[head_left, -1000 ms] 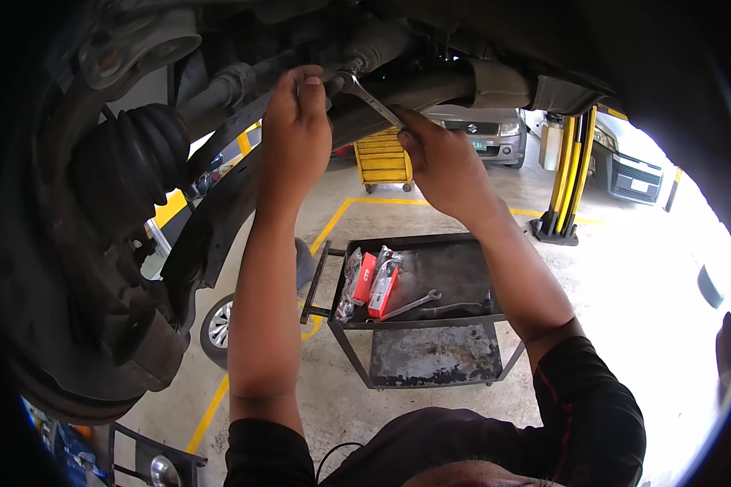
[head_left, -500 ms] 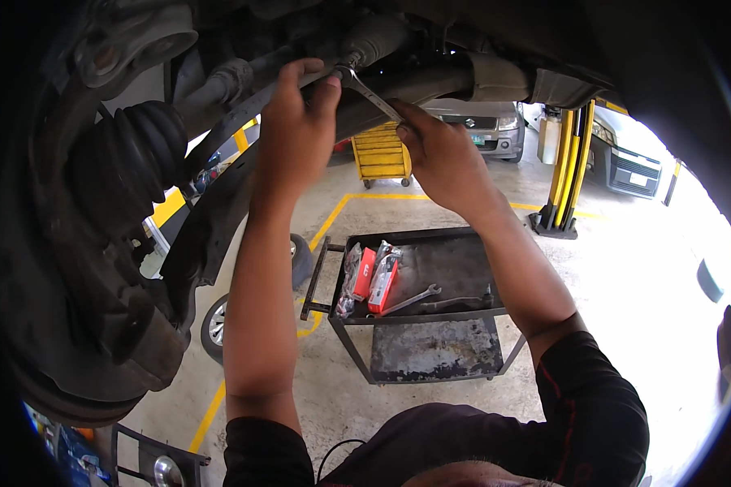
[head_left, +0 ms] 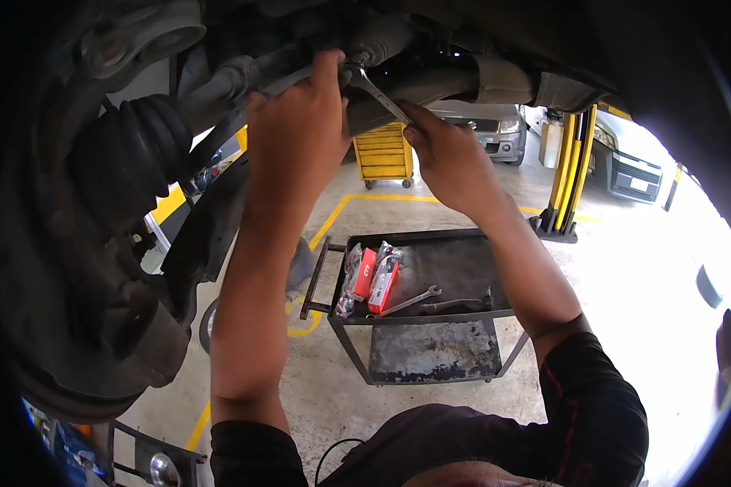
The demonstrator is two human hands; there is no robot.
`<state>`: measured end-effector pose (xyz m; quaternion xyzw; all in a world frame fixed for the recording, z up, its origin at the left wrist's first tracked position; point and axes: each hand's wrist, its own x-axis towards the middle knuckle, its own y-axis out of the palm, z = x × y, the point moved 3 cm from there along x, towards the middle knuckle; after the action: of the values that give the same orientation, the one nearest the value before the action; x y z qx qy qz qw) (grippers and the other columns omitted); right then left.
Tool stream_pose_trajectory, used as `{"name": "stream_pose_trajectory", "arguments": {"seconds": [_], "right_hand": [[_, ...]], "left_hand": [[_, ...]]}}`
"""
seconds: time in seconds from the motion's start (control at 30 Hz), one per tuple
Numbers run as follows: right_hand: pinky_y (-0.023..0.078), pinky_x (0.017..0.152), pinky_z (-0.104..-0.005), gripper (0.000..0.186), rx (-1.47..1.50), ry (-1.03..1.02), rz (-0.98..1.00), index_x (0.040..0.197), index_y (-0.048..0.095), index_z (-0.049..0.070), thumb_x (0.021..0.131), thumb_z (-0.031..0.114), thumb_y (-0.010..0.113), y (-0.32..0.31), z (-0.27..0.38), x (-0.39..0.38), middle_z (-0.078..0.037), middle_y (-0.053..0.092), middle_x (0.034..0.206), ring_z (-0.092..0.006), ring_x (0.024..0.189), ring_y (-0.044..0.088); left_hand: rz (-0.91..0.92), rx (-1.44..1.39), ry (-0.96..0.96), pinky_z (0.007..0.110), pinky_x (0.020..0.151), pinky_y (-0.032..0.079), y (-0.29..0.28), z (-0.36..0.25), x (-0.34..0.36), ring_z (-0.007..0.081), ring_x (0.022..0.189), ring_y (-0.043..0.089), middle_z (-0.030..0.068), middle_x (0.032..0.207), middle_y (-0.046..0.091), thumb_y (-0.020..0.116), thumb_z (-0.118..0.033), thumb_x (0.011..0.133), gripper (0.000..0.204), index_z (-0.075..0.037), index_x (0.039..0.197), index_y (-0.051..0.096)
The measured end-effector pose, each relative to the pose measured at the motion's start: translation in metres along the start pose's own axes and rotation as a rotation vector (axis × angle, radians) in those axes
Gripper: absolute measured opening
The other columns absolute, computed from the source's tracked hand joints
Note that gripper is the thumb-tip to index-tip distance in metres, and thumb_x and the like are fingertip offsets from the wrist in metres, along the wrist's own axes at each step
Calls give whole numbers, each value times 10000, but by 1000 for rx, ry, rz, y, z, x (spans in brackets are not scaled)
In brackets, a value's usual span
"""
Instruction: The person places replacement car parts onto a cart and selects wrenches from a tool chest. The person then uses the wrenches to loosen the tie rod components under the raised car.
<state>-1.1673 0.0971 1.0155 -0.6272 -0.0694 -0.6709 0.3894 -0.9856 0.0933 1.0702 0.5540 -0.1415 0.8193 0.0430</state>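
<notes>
Overhead, under a raised vehicle, my right hand [head_left: 455,158] is closed round the lower end of a steel wrench [head_left: 379,97]. The wrench's upper end meets the metal fitting [head_left: 361,58] beside a dark rubber boot [head_left: 386,36]. My left hand [head_left: 296,134] is raised just left of the wrench head, its back toward me. One finger reaches up beside the fitting; the other fingers look curled and are mostly hidden, so what they grip cannot be made out. A shaft [head_left: 219,88] runs in from the left behind this hand.
Below my arms stands a black metal cart [head_left: 430,252] holding red-and-white boxes [head_left: 384,280], another wrench [head_left: 414,299] and a dark bar-like tool [head_left: 456,305]. Black coil-like bellows [head_left: 142,150] hang at left. Farther off are a yellow tool cabinet [head_left: 383,154], a yellow lift post [head_left: 567,166] and parked vehicles [head_left: 495,130].
My left hand has turned over and shifted slightly, its back now showing and one finger pointing up. My right hand and the wrench have moved a little to the right.
</notes>
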Motion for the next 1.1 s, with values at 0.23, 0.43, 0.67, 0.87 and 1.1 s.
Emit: {"name": "stream_pose_trajectory", "arguments": {"seconds": [0.23, 0.43, 0.67, 0.87, 1.1], "right_hand": [[553, 739, -548, 313, 68, 43, 41, 1320, 610, 112, 1020, 167, 541, 4, 1, 3, -258, 698, 923, -477, 871, 671], [519, 833, -531, 366, 70, 39, 54, 1376, 589, 85, 1026, 189, 556, 0, 3, 3, -274, 699, 964, -481, 962, 653], [514, 844, -547, 376, 59, 42, 37, 1388, 582, 101, 1023, 186, 550, 2, 3, 1, -276, 701, 980, -481, 983, 648], [525, 810, -548, 339, 56, 9, 10, 1344, 606, 106, 1012, 153, 554, 1, 2, 2, -270, 697, 972, -486, 956, 651], [507, 778, -539, 349, 92, 32, 21, 1357, 607, 80, 1022, 169, 562, 2, 4, 4, -283, 690, 911, -487, 929, 648]], "left_hand": [[100, -863, -593, 407, 683, 540, 24, 20, -7, 289, 754, 713, 130, 841, 687, 598, -392, 1023, 453, -43, 1309, 550], [-210, -182, 35, 442, 675, 526, -8, 3, -5, 382, 829, 709, 170, 963, 732, 641, -302, 997, 341, -76, 1248, 595], [214, -1626, -756, 434, 541, 476, 25, 13, -5, 324, 685, 688, 113, 916, 686, 562, -377, 1042, 337, -96, 1227, 584], [-284, -374, -47, 419, 670, 535, 7, -2, -12, 355, 812, 725, 177, 946, 713, 629, -426, 1005, 467, -78, 1308, 554], [-3, -937, -655, 455, 747, 561, 21, 9, -7, 374, 795, 717, 169, 883, 723, 611, -333, 1008, 360, -70, 1250, 570]]}}
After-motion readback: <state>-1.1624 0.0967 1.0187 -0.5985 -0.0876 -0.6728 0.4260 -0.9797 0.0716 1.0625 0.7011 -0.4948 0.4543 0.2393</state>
